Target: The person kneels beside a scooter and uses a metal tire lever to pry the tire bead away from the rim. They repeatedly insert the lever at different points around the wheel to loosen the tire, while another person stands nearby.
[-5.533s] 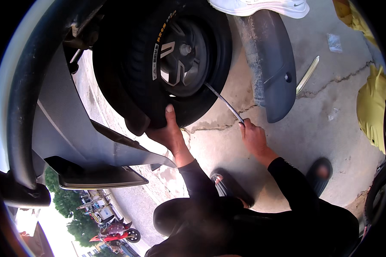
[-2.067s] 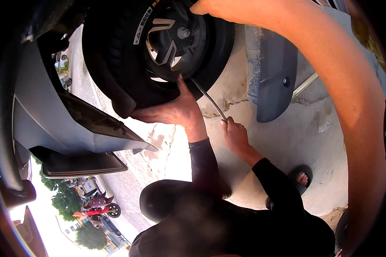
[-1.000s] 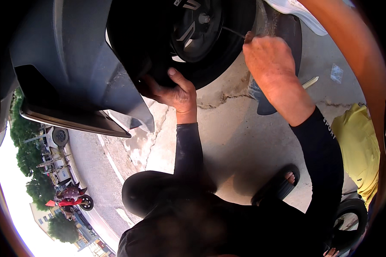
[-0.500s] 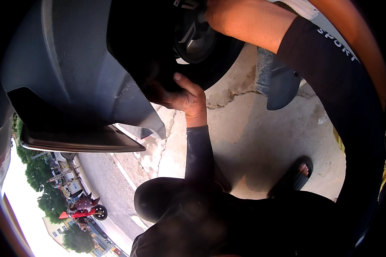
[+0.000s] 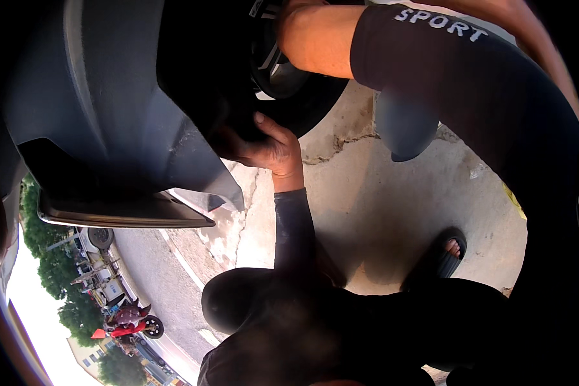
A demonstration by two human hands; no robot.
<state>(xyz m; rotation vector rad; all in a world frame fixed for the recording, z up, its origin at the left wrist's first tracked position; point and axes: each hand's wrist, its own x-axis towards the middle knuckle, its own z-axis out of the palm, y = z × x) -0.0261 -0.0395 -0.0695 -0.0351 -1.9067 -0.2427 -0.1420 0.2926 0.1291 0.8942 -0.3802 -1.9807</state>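
Note:
A black tyre (image 5: 309, 109) on a dark spoked wheel (image 5: 273, 77) sits under a motor scooter's dark grey bodywork (image 5: 96, 77). Low on the tyre's left side my left hand (image 5: 270, 145) grips it, thumb upward, the other fingers in shadow. At the top, over the wheel, is my right hand (image 5: 299, 32) at the end of my sleeved forearm; its fingers are out of sight behind the wrist, and any tool there is hidden.
Another person's bare arm (image 5: 527, 32) reaches along the top right. A loose grey panel (image 5: 405, 132) lies on cracked concrete (image 5: 367, 206) beneath my right arm. My sandalled foot (image 5: 453, 251) is below. A road (image 5: 167, 276) with parked two-wheelers (image 5: 128, 321) lies at lower left.
My right hand has moved up and left from the thin metal bar at the rim onto the upper wheel, my forearm now covering much of it. My left hand stays on the tyre.

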